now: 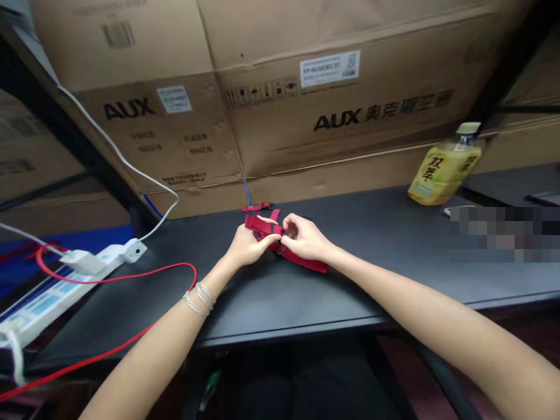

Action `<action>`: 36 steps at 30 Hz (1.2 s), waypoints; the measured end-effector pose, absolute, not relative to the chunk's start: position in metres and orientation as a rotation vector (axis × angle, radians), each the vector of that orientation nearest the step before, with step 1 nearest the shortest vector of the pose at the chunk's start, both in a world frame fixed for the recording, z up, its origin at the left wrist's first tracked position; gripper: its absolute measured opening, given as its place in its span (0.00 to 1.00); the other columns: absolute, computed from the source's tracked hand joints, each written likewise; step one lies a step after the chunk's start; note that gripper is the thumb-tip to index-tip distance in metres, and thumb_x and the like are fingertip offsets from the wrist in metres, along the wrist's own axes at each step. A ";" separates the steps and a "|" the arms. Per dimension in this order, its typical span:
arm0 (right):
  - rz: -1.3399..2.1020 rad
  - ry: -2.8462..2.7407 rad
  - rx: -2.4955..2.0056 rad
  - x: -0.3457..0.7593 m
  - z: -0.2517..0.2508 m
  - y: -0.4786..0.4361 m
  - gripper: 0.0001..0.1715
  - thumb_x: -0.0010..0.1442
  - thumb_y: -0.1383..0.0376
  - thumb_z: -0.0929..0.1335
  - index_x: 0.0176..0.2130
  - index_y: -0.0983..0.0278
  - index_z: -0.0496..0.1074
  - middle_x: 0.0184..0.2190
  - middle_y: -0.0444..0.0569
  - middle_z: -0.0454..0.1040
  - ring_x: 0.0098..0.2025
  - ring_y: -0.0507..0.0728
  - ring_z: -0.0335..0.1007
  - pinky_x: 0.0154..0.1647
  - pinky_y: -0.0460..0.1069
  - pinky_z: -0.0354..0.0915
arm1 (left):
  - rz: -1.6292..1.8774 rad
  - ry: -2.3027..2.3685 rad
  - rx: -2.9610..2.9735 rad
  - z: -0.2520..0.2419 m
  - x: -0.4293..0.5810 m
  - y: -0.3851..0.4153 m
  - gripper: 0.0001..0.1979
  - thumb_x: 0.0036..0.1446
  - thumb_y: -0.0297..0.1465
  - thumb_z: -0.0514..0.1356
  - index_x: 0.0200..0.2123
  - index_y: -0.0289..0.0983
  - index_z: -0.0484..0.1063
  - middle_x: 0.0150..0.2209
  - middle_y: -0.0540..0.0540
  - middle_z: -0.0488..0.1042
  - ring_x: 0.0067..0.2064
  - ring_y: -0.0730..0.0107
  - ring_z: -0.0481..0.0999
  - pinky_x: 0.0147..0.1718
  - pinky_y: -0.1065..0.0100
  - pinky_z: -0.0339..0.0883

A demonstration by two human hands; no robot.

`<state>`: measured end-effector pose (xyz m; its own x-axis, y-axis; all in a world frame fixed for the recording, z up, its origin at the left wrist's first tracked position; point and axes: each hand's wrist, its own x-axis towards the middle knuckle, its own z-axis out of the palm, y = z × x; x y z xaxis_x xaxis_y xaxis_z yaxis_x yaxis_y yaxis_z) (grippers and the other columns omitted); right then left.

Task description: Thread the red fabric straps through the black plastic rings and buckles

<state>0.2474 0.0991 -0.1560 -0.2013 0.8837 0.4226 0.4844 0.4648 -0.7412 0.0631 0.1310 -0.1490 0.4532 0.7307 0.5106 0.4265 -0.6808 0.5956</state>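
Big cardboard boxes printed AUX are stacked along the far side of a black worktop, filling the view from 10 to 2 o'clock. At about 8 o'clock, a white power strip sits on the worktop with a white plug pushed into it. A red cable loops beside the strip and runs off toward 7 o'clock, passing behind the left forearm. A white cable climbs from the strip toward the boxes at 10 o'clock. Near 2 o'clock, a yellow drink bottle sits at the back of the worktop.

In the middle of the worktop, a red strap lies bunched under the left hand and the right hand. Both hands meet over it, their fingers closed and gripping the strap from either side. Its long end runs out toward 4 o'clock. A short red piece lies just beyond at 12 o'clock; whether it joins the strap cannot be told. Thin silver bracelets circle the left wrist.
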 end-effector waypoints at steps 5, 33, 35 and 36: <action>0.612 -1.820 -1.154 0.247 -0.158 0.101 0.07 0.48 0.66 0.65 0.31 0.63 0.62 0.25 0.41 0.66 0.26 0.51 0.61 0.29 0.47 0.57 | 1.104 0.974 2.311 -0.150 0.064 0.131 0.15 0.52 0.39 0.64 0.39 0.35 0.75 0.40 0.42 0.79 0.43 0.60 0.77 0.48 0.60 0.68; 0.586 -1.842 -1.104 0.249 -0.161 0.102 0.11 0.51 0.65 0.67 0.37 0.65 0.66 0.33 0.46 0.69 0.30 0.50 0.64 0.32 0.46 0.62 | 1.100 0.989 2.302 -0.151 0.062 0.134 0.15 0.53 0.39 0.63 0.40 0.35 0.74 0.41 0.42 0.78 0.44 0.60 0.77 0.48 0.61 0.68; 0.574 -1.839 -1.107 0.249 -0.162 0.103 0.11 0.51 0.66 0.67 0.37 0.65 0.66 0.33 0.46 0.69 0.30 0.51 0.64 0.32 0.47 0.62 | 1.097 0.983 2.297 -0.150 0.062 0.133 0.15 0.53 0.39 0.63 0.40 0.35 0.74 0.41 0.42 0.78 0.44 0.60 0.77 0.48 0.60 0.68; 0.571 -1.834 -1.116 0.249 -0.163 0.104 0.10 0.51 0.66 0.67 0.37 0.65 0.66 0.33 0.46 0.69 0.30 0.51 0.64 0.32 0.47 0.62 | 1.095 0.984 2.298 -0.149 0.063 0.133 0.15 0.52 0.39 0.63 0.40 0.35 0.74 0.41 0.42 0.78 0.44 0.60 0.77 0.48 0.60 0.68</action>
<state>0.2487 0.1037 -0.1626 -0.2001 0.8705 0.4496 0.4617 0.4885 -0.7404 0.0625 0.1331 -0.1494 0.4424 0.7424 0.5031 0.4206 -0.6672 0.6148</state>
